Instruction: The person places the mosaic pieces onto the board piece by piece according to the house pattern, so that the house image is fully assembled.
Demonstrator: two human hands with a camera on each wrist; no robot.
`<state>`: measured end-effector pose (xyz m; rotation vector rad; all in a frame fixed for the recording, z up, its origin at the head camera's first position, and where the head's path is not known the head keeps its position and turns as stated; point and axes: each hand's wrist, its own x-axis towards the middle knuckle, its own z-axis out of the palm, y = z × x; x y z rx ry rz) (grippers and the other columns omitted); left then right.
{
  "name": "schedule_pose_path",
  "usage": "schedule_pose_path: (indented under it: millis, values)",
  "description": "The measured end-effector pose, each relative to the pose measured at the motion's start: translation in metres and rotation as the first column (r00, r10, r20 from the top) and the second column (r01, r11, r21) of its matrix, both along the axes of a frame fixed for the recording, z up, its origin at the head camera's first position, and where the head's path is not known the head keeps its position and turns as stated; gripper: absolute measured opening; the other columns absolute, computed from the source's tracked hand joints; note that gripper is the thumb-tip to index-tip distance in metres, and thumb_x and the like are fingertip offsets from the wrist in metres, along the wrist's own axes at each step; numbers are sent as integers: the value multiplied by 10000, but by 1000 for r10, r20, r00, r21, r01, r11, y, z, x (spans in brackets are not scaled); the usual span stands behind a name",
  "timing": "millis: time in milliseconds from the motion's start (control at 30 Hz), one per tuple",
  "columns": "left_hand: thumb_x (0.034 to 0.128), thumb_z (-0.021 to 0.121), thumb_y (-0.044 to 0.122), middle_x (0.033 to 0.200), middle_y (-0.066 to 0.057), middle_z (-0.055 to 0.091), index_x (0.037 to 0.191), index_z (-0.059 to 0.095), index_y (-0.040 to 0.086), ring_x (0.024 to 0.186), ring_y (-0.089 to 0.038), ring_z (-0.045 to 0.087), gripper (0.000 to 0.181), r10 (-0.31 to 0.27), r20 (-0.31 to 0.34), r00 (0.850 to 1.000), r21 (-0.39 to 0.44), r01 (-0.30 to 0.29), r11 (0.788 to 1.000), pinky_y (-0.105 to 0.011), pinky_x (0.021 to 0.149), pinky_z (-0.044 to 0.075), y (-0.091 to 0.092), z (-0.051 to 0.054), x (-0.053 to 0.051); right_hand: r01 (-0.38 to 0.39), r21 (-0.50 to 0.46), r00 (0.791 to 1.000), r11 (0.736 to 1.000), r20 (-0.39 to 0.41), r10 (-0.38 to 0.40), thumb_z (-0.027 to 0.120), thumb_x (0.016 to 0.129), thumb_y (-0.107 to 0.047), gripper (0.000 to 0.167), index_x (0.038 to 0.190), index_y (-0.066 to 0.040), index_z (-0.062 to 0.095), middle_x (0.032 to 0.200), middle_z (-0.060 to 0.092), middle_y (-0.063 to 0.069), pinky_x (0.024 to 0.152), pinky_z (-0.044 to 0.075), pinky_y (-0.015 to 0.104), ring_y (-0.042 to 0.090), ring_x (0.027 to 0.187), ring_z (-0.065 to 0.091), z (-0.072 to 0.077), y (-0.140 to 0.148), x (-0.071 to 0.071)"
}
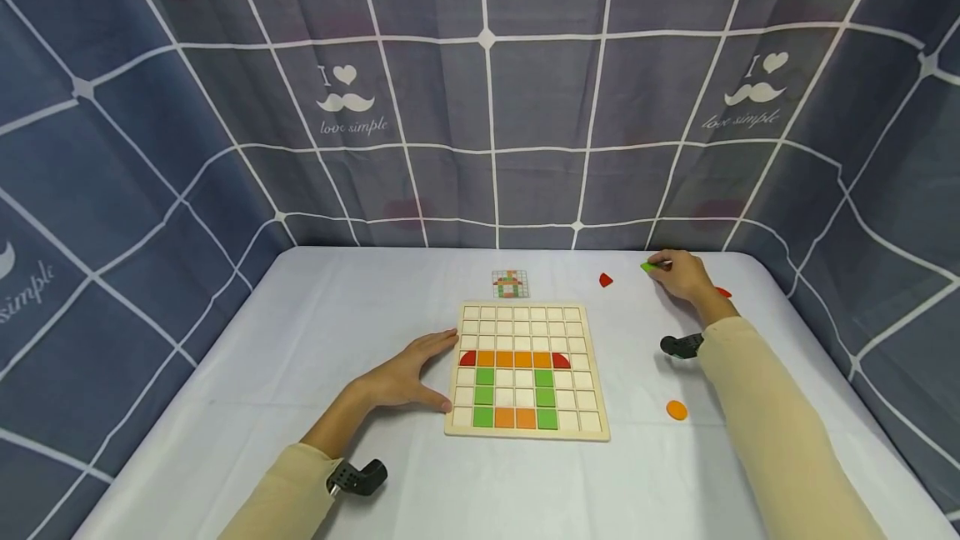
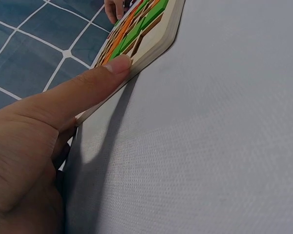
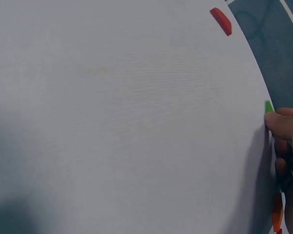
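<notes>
On white cloth (image 1: 450, 490), left hand (image 1: 401, 373) touching the wooden grid board (image 1: 525, 433), right hand (image 1: 682, 276) beyond it could drop its fingertip-pinched small green piece (image 1: 647, 267).

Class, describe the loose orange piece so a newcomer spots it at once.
Find the wooden board on the white cloth. Right of its lower half, left of the right sleeve, lies the loose orange piece. Unlike the board's square orange tiles, it looks round.
</notes>
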<state>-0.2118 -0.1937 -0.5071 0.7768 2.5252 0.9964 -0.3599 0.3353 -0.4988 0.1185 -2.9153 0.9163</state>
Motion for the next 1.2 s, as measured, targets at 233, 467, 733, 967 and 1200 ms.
schedule_pose_path:
  millis: [233, 467, 733, 967, 1200]
  values:
    - [745, 939, 380, 1700, -29, 223, 1634, 316, 103, 1551, -313, 143, 1121, 2, 8, 1000, 1, -2, 1000, -575, 1220, 163, 0, 1, 0, -56, -16, 996, 998, 63, 57, 631, 986, -47, 421, 1374, 104, 571, 1234, 593, 296, 1028, 415, 587, 440, 1139, 547, 5, 1, -4]
    - [741, 941, 379, 1697, -30, 229, 1634, 317, 105, 1551, -318, 142, 1123, 4, 12, 1000, 8, -4, 1000, -583, 1218, 161, -1, 0, 0, -66, -37, 988, 997, 140, 70, 619, 975, -29, 398, 1341, 104, 533, 1213, 545, 288, 1030, 407, 585, 428, 1114, 508, 11, -1, -3]
    - [734, 946, 376, 1695, -18, 236, 1633, 320, 108, 1550, -311, 148, 1128, 6, 11, 1000, 10, -7, 1000, -575, 1218, 166, 0, -2, 0, -53, -146, 989, 988, 127, 72, 662, 976, -26, 254, 1208, 43, 587, 1153, 642, 261, 830, 516, 388, 328, 983, 621, 18, -2, 5]
    - [735, 947, 373, 1697, -29, 234, 1633, 319, 105, 1550, -320, 149, 1128, 10, 9, 1000, 9, -10, 1000, -583, 1217, 165, -1, -1, 0, -91, -317, 975, 944, 166, 149, 656, 1009, -55, 227, 1162, 87, 569, 1104, 690, 243, 705, 585, 271, 200, 831, 708, 26, -9, 11]
    - [737, 943, 381, 1697, -28, 232, 1633, 317, 99, 1549, -315, 150, 1129, 0, 4, 1000, 13, -1, 1000, -577, 1219, 163, -1, -1, -1, -152, -349, 949, 925, 210, 235, 690, 993, -85, 254, 1155, 75, 576, 1066, 662, 199, 743, 590, 292, 262, 897, 656, 28, -23, 16]
